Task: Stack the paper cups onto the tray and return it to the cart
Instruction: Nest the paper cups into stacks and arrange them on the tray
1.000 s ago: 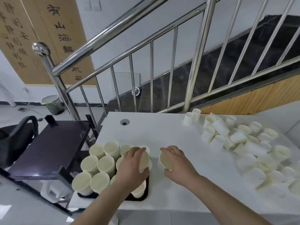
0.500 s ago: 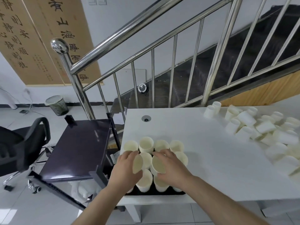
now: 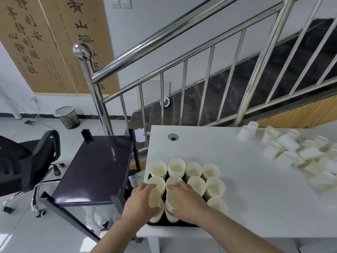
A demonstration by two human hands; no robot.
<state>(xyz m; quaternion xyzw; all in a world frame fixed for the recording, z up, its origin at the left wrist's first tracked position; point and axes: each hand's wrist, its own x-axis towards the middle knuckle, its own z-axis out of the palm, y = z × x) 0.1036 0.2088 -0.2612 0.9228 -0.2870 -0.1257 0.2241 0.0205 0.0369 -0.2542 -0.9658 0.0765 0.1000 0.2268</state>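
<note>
Now left hand (image 3: 141, 201) fingers gripping one cup (image 3: 154, 197), right hand (image 3: 188, 203) fingers gripping another (image 3: 173, 199), one tray (image 3: 182, 224)

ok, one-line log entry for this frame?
phase: stacking | left hand: grips cup over tray | right hand: grips cup over tray | loose cups: on table | cart: top bare

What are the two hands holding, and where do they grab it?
Each holds a paper cup by its side wall: left hand one cup, right hand another.
</note>
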